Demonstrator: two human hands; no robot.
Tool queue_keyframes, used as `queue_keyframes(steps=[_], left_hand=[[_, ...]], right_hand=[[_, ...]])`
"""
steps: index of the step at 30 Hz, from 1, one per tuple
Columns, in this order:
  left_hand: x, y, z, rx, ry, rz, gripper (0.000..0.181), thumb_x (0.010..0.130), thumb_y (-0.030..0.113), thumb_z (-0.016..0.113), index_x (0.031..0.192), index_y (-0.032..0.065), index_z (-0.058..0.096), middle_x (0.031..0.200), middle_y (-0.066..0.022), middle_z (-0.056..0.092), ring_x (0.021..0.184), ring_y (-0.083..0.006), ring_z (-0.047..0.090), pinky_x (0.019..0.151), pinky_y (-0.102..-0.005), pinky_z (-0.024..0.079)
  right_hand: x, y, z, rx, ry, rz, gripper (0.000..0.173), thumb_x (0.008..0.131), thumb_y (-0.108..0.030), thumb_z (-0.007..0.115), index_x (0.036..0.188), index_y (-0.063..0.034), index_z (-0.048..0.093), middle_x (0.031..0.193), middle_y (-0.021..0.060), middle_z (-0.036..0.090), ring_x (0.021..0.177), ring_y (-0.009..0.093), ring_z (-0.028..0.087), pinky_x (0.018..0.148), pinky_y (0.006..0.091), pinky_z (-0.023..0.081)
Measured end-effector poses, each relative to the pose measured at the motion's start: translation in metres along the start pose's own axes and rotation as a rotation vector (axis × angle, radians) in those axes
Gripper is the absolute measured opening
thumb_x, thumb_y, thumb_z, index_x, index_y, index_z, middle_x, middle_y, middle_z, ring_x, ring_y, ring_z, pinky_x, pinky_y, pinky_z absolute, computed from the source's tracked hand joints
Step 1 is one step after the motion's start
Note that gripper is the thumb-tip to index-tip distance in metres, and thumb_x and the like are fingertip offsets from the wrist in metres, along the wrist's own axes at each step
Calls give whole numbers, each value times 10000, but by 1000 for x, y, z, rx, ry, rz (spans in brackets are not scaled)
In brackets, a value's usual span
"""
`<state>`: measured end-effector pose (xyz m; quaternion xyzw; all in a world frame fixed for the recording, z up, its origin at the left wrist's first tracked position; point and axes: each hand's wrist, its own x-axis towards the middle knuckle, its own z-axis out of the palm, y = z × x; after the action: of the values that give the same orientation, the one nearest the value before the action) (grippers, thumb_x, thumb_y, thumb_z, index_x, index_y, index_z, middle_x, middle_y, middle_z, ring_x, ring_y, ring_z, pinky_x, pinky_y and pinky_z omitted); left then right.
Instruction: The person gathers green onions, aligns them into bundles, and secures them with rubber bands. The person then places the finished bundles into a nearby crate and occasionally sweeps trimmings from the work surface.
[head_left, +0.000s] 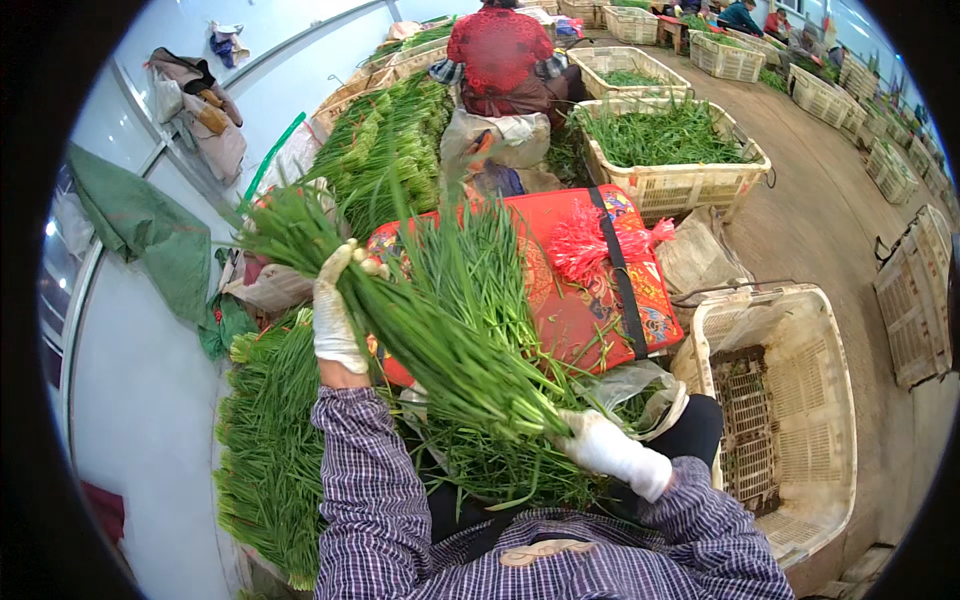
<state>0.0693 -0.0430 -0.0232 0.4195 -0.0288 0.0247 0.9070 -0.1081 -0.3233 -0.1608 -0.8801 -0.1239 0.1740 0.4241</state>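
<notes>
A long bunch of green Chinese chives stretches slantwise between my two white-gloved hands. My left hand is wrapped around its leafy upper part. At the pale stem ends, my right hand grips the bunch. Beneath it, more loose chives lie on a red patterned cushion or padded board, crossed by a black strap. A pink plastic-string tassel rests on the red surface beside scattered leaf bits. Loose green leaves are heaped over my lap, partly in a clear plastic bag.
Stacked chive bundles line my left side, with more bundles ahead. A plastic crate with some debris in it stands at my right. Beyond it, another crate holds loose greens. A person in red sits ahead, facing away.
</notes>
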Motion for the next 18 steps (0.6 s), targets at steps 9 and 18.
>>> queue_keyframes(steps=[9,18], left_hand=[[-19,27,-57,74,116,144,268,915,314,595,1089,117,645,930,-18,650,831,-164,622,772,-324,534],[-48,-36,-49,4,296,240,322,912,400,571,1023,99,598,980,-62,634,887,-201,609,809,-383,530]], right_hand=[[6,-14,-58,629,315,-389,447,1004,-286,488,1389,-62,454,1407,102,469,1275,193,453,1068,357,347],[8,-13,31,1671,-366,-163,1045,741,-675,650,1483,-51,263,1429,179,418,1165,325,539,907,400,501]])
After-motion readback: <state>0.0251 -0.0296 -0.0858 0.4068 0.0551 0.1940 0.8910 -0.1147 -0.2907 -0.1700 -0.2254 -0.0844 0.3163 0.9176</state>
